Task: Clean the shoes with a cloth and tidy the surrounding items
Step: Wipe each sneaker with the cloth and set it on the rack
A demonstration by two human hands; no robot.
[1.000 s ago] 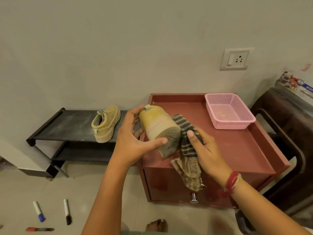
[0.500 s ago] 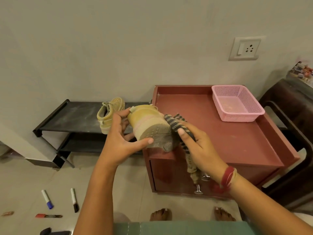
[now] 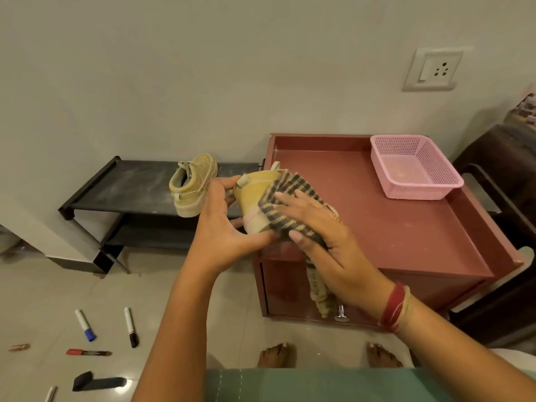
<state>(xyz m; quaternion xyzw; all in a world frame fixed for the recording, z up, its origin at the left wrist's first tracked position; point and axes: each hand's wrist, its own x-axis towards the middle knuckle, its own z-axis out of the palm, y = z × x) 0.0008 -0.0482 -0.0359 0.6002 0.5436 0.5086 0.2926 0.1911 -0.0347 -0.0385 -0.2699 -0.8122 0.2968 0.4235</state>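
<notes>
The left hand (image 3: 220, 227) grips 1 tan shoe (image 3: 255, 192) near its heel tab, fingers and thumb curled round it, above the front left corner of the red cabinet (image 3: 391, 227). The right hand (image 3: 324, 236) lies flat, with straight fingers pressing the striped cloth (image 3: 285, 198) against the shoe's side. Cloth and hands hide most of that shoe, and the cloth's tail hangs out below the right palm. A 2nd shoe (image 3: 193, 184) stands on the black rack (image 3: 130, 187), 1 pink basket (image 3: 414, 166) sits on the cabinet, and 3 markers (image 3: 131, 326) lie on the floor.
</notes>
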